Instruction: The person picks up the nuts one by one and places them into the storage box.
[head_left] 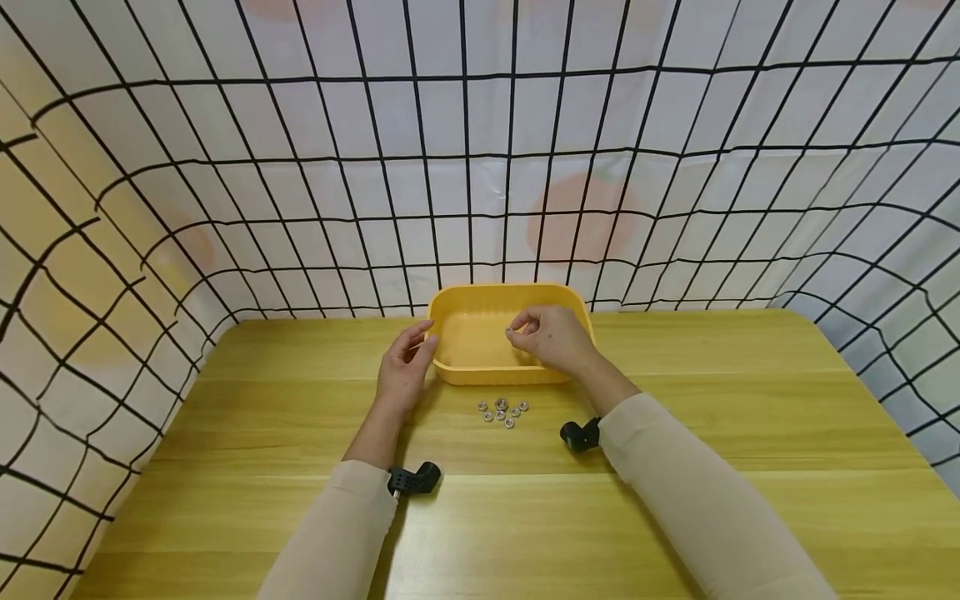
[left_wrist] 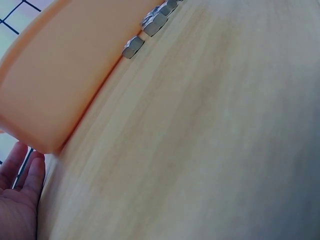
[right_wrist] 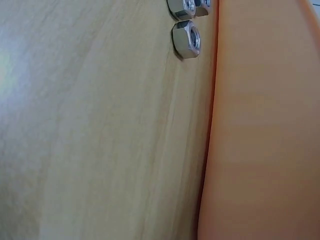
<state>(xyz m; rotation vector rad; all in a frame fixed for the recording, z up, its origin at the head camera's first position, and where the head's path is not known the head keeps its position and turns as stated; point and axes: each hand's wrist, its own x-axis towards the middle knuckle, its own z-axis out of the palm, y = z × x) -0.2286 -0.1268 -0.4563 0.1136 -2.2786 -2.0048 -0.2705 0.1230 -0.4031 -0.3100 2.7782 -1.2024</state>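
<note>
Shiny metal nuts (right_wrist: 183,40), a smooth plastic-looking tray (head_left: 502,377), a wood-grained desk (head_left: 480,517) with a soft sheen, matt cloth sleeves (head_left: 701,492), dull wire mesh (head_left: 513,77), lightly creased sheeting (head_left: 487,187), plastic-looking wrist cameras (head_left: 415,481)

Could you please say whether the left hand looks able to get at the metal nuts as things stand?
Probably yes: the left hand appears to hold nothing, and the metal nuts lie uncovered on the table; it need only round the near-left corner of the yellow tray.

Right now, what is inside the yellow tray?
The yellow tray shows bare floor, with the right hand over it; whatever the hand or near wall covers is hidden.
</note>
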